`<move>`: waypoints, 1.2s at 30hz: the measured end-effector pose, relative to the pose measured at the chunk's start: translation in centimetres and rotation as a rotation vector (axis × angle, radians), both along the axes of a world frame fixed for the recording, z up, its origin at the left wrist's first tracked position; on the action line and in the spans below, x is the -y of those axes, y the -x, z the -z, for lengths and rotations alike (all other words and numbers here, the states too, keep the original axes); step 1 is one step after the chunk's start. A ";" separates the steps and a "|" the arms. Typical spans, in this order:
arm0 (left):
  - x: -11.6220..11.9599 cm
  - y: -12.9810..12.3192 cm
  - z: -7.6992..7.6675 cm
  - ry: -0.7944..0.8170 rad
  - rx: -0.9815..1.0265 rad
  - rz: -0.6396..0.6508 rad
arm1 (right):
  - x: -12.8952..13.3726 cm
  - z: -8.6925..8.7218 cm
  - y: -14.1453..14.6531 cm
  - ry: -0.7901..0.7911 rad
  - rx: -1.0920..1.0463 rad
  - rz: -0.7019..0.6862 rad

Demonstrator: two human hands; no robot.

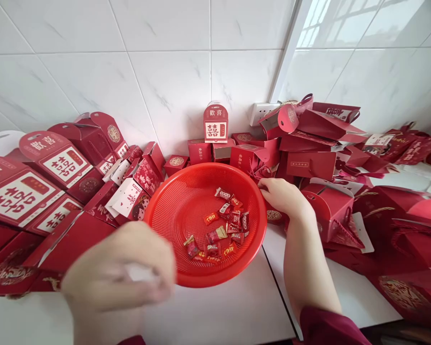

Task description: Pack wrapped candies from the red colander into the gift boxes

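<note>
A round red plastic basket [175, 191] with perforated walls is tilted toward me above the white table. Several wrapped candies [215, 234] in red, gold and white lie in it, mostly toward its right and near side. My right hand [278, 194] grips the basket's right rim, its fingertips partly hidden. In front of the basket's near left side, my left hand [120, 268] is curled closed and blurred by motion. A pale patch shows between its thumb and fingers; whether it is a held object or the table behind cannot be made out.
Red gift boxes [66, 165] crowd the left, with more boxes [319, 129] heaped at the right. One small upright box [216, 125] stands behind the basket. A power strip [262, 111] sits against the tiled wall [172, 76]. The white table [215, 311] shows in front.
</note>
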State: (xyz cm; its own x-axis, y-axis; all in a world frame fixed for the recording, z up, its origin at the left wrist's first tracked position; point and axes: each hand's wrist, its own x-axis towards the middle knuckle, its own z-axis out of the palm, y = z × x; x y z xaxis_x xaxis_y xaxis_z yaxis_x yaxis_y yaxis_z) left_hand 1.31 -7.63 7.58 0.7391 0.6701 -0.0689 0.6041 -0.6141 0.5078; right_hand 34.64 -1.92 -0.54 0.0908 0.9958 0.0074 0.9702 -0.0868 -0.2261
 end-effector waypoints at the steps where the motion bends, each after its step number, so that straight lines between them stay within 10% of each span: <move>1: 0.3 -1.0 0.7 0.007 -0.031 0.032 | 0.0 0.1 0.0 0.007 -0.001 -0.004; 8: 2.5 -8.9 6.8 -0.141 -0.405 0.130 | 0.0 0.0 -0.3 -0.007 -0.035 -0.049; 20: 1.7 -3.3 1.9 -0.096 -0.533 0.117 | 1.2 -1.0 -1.7 -0.027 -0.156 -0.103; 30: 2.2 -3.2 1.3 0.018 -0.498 0.117 | 3.4 -2.7 -2.4 -0.073 -0.299 -0.156; 36: 1.6 -3.1 1.4 -0.048 -0.468 0.044 | 5.9 -4.5 -2.9 0.183 -0.538 -0.383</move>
State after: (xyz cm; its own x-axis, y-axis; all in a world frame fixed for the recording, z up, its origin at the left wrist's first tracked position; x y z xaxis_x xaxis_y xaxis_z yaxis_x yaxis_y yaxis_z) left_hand 4.41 -9.26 6.19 0.6637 0.6494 -0.3712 0.7342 -0.6604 0.1575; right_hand 37.57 -7.81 4.00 -0.3244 0.9393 -0.1114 0.6965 0.1575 -0.7000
